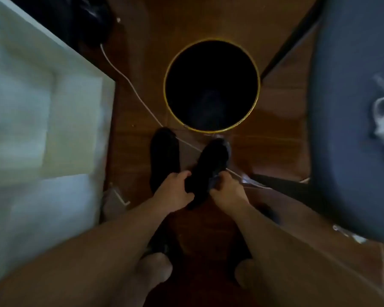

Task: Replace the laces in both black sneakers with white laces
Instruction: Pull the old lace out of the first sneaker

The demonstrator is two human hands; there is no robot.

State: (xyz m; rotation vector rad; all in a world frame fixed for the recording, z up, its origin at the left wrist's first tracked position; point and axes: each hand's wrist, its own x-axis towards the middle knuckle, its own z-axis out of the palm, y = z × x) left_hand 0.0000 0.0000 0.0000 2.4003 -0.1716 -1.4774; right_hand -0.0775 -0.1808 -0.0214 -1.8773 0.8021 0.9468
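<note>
Over the wooden floor (264, 151), both hands (left hand (175, 191), right hand (226, 191)) clasp one black sneaker (211, 165).

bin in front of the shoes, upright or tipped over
Upright. The bin stands on the wooden floor with its round, yellow-rimmed mouth facing straight up at the camera. The inside is too dark to tell whether anything is in it.

No readable text, label, brand, number or sign appears anywhere. The view is dim and blurred, and I can make out no lettering on the sneaker (211, 165) I hold or on anything around it.
</note>
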